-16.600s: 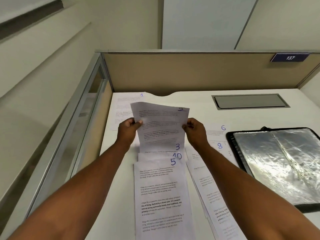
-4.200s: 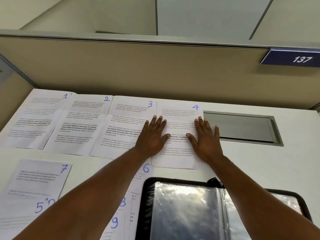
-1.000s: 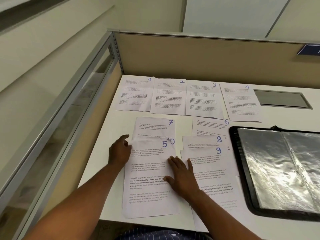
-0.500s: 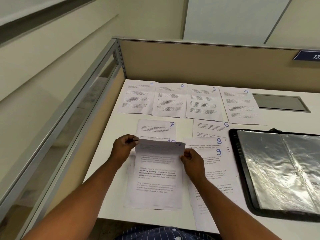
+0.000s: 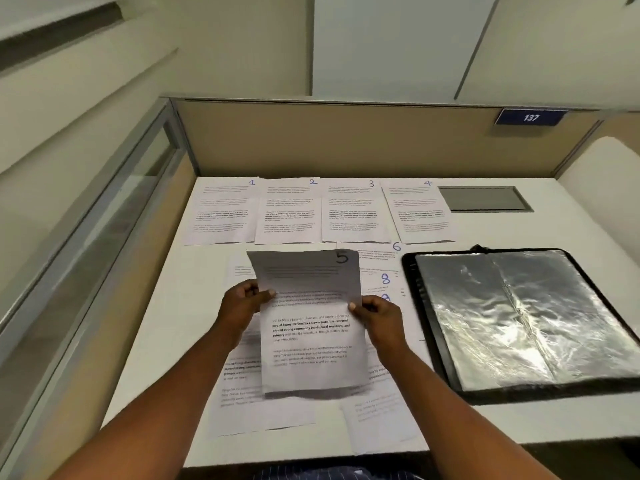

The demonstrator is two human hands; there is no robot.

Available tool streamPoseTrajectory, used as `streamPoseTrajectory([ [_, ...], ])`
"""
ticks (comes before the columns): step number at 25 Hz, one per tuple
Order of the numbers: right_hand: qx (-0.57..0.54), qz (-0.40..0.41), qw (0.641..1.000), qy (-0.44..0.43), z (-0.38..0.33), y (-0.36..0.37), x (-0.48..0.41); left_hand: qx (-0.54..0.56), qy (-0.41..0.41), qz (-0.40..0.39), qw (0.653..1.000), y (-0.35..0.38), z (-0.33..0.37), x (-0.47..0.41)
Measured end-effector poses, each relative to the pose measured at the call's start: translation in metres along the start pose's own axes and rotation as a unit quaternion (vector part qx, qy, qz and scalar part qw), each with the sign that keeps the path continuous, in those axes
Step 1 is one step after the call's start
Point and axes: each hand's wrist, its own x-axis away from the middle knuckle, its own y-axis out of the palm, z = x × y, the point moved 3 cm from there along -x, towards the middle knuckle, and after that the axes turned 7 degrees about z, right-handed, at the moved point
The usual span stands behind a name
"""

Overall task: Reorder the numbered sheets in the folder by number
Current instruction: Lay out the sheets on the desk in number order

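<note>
At the near edge of the white laminate desk [image 5: 180,323]: loose white printed sheets [image 5: 242,410], flat and overlapping, their numbers hidden.

Above them: white paper sheet marked 5 [image 5: 311,341], rectangular, creased across the middle, held off the desk. The left hand [image 5: 242,303] pinches its left edge, thumb on the printed face. The right hand [image 5: 379,315] pinches its right edge likewise.

To the right: open black folder [image 5: 408,271] with rounded corners and crinkled, glossy clear sleeves, lying flat.

Between: partly covered sheets marked 8 [image 5: 385,278] and 6 [image 5: 381,254].

Farther: sheets marked 1 [image 5: 221,213], 2 [image 5: 289,213], 3 [image 5: 353,213] and 4 [image 5: 419,213], side by side in one row.

Beyond: grey recessed rectangular panel [image 5: 483,199], beige partition [image 5: 346,140], dark blue plate reading 137 [image 5: 531,117].
</note>
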Motion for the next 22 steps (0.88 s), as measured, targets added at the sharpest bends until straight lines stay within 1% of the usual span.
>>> streamPoseTrajectory([
  [2,-0.014,0.017,1.0,0.004,-0.008,-0.023,-0.005,-0.005,-0.021,-0.006,1.0,0.027,-0.01,0.006],
  [4,-0.005,0.033,0.999,0.006,-0.009,-0.051,-0.012,0.011,-0.03,-0.002,0.999,0.055,-0.012,0.015],
  [8,0.016,0.066,0.998,0.005,-0.006,-0.116,-0.029,0.039,-0.025,0.031,0.998,0.116,-0.017,0.037],
  [12,0.026,0.054,0.998,-0.012,-0.008,-0.18,-0.04,0.078,-0.03,0.061,0.995,0.179,-0.028,0.066],
  [17,0.019,0.037,0.999,-0.01,-0.014,-0.263,-0.058,0.066,-0.014,0.094,0.993,0.256,-0.033,0.094],
  [22,0.013,0.041,0.999,-0.001,-0.018,-0.315,-0.071,0.045,0.004,0.093,0.995,0.301,-0.032,0.107],
])
